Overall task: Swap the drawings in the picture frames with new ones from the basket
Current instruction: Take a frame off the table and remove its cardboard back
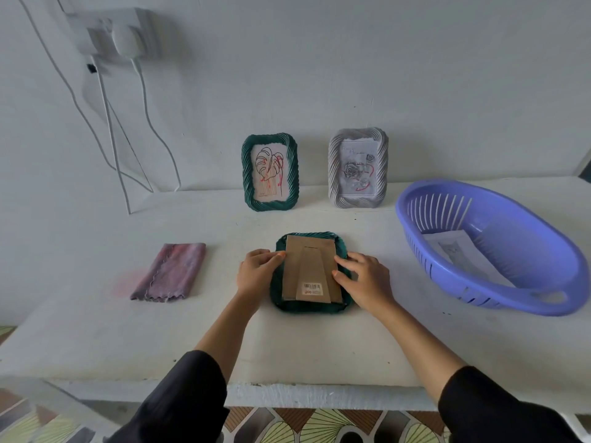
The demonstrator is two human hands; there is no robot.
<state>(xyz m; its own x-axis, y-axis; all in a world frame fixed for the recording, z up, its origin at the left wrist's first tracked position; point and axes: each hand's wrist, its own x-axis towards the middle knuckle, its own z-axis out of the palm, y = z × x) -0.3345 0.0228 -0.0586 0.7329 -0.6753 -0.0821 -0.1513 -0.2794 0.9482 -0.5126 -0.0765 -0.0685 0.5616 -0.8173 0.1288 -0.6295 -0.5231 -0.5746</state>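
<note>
A dark green picture frame [308,307] with a twisted, rope-like rim is lying face down in the middle of the white surface [303,343], its brown cardboard back [295,266] and folded stand facing up. Both hands are lying loosely spread on it, grasping nothing. The left hand [259,271] is resting on the rim at 9 o'clock, fingertips touching the cardboard's edge. The right hand [364,279] is resting at 3 o'clock, fingers lying along the rim and thumb tip pressing on the cardboard.

A white barcode sticker [312,288] is sitting at the stand's 6 o'clock end, reading "200".

At 12 o'clock a second green frame [270,172] with a leaf drawing and a grey frame [358,167] with a rose drawing are standing against the wall; their small writing is unreadable. A blue basket [499,302] at 3 o'clock is holding a drawing sheet [447,243]. A folded purple cloth [169,271] is lying at 9 o'clock.
</note>
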